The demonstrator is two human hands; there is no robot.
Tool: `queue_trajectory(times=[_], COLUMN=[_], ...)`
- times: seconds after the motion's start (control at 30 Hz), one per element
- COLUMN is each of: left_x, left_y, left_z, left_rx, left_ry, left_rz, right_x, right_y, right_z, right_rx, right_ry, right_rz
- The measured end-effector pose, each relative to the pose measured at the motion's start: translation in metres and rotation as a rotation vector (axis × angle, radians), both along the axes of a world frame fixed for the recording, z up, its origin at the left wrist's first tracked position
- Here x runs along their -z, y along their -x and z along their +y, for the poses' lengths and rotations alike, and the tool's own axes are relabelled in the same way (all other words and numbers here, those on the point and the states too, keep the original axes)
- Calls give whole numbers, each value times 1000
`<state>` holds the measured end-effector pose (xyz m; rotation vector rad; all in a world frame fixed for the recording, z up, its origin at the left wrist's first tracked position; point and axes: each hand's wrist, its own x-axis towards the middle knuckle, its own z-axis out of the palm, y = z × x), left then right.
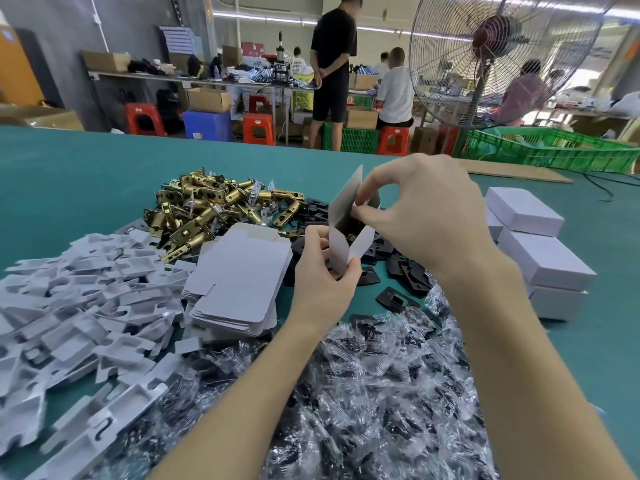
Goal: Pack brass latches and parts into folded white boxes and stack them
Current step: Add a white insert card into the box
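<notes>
White card of the half-folded box (pixel 349 233) hides most of what sits inside it, only something dark showing; the left hand (pixel 323 275) grips its lower end and the right hand (pixel 420 216) pinches a top flap, above the table (pixel 69 174). Latches (pixel 214 206), flat blanks (pixel 239 282) and bagged parts (pixel 374 393) lie in heaps too tangled to count. About five closed boxes (pixel 540 251) are stacked at right, the lower ones partly hidden.

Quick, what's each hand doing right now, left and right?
Left hand: grips the lower end of the half-folded white cardboard box.
Right hand: pinches a flap at the box's open top.
</notes>
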<state>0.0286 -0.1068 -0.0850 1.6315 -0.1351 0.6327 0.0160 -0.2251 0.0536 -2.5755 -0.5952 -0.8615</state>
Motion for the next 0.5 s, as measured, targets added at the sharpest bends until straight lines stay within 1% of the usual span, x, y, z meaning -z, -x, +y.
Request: queue_trajectory(times=[0.1,0.2,0.27,0.37,0.43,0.5], left_x=[1,2,3,2,3,3], left_y=[0,-1,0,0,0,0], left_z=[0,1,1,1,1,1], left_rx=[14,24,20,19,16,10], left_ry=[-11,-22,-22,-26,-29,-26], left_rz=[3,15,35,55,55,57], right_x=[7,12,12,10,9,5], right_y=[-7,-12,-13,-15,-17,-16], right_z=[2,1,0,-5,-8,-11], right_rx=[10,12,-14,-54,-115,-192], right_ry=[-14,39,65,86,22,-142], right_rz=[34,111,172,204,223,190])
